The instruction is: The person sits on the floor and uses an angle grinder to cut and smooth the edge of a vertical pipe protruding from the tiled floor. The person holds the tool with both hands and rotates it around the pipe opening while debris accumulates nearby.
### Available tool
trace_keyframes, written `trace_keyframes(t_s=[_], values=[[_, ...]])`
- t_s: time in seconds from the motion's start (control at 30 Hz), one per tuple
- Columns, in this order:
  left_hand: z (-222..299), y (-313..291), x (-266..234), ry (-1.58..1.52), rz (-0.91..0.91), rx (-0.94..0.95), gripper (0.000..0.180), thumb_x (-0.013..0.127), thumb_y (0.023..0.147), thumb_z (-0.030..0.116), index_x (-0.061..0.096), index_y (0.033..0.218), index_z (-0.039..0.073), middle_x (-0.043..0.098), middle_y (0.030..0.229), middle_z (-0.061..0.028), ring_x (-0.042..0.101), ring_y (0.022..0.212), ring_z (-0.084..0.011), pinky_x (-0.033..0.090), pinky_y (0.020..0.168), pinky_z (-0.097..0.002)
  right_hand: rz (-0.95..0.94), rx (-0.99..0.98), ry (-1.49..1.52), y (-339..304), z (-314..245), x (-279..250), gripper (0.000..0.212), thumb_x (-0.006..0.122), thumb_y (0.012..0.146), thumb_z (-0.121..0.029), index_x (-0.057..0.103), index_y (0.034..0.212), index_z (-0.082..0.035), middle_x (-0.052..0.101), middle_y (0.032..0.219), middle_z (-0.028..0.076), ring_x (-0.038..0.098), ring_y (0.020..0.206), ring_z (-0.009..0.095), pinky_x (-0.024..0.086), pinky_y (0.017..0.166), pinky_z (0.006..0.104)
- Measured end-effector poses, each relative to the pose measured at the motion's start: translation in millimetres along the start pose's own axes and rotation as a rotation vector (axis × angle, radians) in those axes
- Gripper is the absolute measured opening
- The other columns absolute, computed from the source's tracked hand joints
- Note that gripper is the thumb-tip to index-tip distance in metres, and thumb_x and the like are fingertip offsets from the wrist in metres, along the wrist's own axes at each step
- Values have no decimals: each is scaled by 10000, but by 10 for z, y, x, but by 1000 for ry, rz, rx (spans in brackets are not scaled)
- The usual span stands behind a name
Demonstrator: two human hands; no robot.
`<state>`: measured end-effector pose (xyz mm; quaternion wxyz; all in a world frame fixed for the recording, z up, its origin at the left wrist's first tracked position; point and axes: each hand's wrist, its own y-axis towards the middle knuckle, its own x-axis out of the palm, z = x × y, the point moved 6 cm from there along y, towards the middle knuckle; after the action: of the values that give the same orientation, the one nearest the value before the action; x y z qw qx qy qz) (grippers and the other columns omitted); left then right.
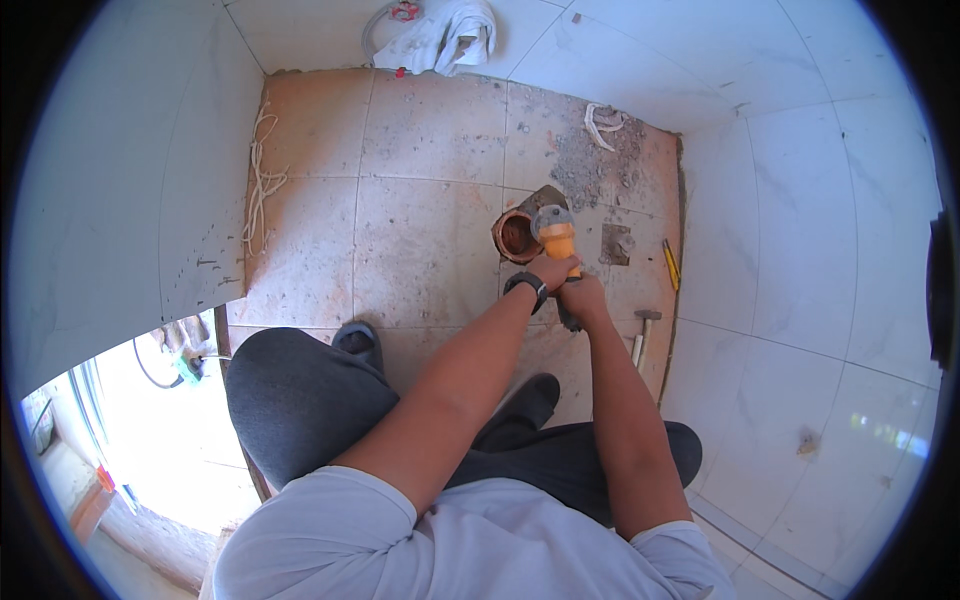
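Both my hands grip an orange angle grinder [557, 240] with a grey head and a disc. My left hand [548, 269], with a dark watch at the wrist, is wrapped round the body behind the head. Close behind it, my right hand [582, 297] is closed round the rear end of the tool. The grinder's head is at the right edge of a round reddish-brown pipe opening [517, 237] set in the tiled floor. I cannot tell whether the disc touches the rim or is turning.
Grey rubble [600, 165] and a curled white strip [602, 127] lie beyond the opening. A square floor recess [616, 244], yellow utility knife [671, 265] and hammer [646, 318] are to the right. White cord [258, 190] runs along the left wall; a white cloth [445, 35] is at the back.
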<state>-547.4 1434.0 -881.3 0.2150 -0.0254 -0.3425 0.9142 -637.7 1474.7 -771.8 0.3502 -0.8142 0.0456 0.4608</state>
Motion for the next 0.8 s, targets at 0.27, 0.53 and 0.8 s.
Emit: trace_keyframes(t_s=[0.27, 0.53, 0.8], values=[[14, -19, -27, 74, 23, -64, 746, 743, 837, 623, 708, 1198, -29, 744, 1126, -199, 728, 1020, -290, 550, 883, -389, -27, 15, 70, 62, 109, 96, 560, 786, 703, -418, 733, 1021, 40, 744, 944, 267, 736, 953, 401, 562, 808, 455], [150, -173, -144, 36, 26, -10, 809, 727, 824, 652, 705, 1171, -77, 734, 1122, -247, 725, 1046, -323, 548, 886, -397, -24, -6, 59, 140, 141, 137, 557, 812, 683, -412, 734, 1001, 39, 750, 922, 241, 746, 908, 370, 561, 788, 438], [132, -153, -159, 41, 42, -29, 822, 730, 814, 656, 705, 1155, -91, 733, 1096, -269, 727, 1035, -349, 552, 878, -401, -41, 0, 69, 84, 49, 96, 548, 832, 675, -401, 738, 992, 35, 756, 905, 217, 747, 885, 350, 557, 773, 425]])
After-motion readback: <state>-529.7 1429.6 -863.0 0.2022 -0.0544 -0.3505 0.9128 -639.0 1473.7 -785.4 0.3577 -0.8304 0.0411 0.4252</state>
